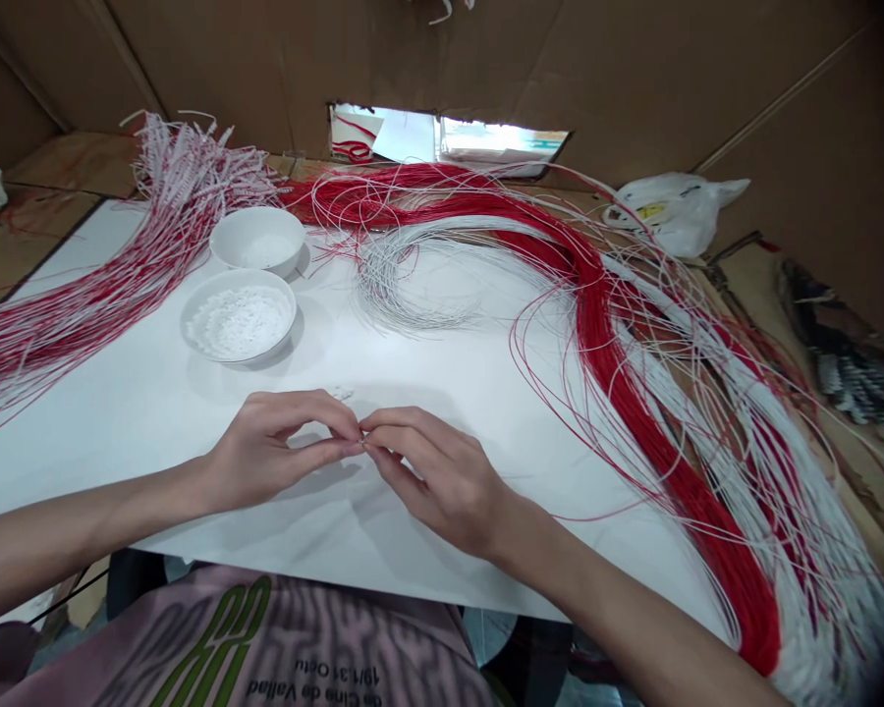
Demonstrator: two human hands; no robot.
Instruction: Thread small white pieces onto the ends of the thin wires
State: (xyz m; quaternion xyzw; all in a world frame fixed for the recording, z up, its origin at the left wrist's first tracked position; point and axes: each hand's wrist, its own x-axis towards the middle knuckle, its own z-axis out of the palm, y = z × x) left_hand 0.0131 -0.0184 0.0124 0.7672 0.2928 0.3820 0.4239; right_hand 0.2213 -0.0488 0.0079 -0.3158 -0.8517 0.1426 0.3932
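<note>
My left hand (265, 452) and my right hand (438, 476) meet above the white table top (442, 373). Thumb and forefinger of each are pinched together, tip to tip with the other hand. Between the fingertips shows a tiny pale piece (361, 440), too small to name. Just behind the fingers lies a little heap of small white pieces (341, 392). To the left stand a white bowl (240, 316) filled with small white pieces and, behind it, a second white bowl (257, 241) with some white contents.
Thick bundles of red wires (596, 324) and white wires (678, 422) curve along the back and right. Red and white wires with white pieces on their ends (192, 177) lie at left. Cardboard walls (634, 79) surround the table; a plastic bag (678, 211) sits back right.
</note>
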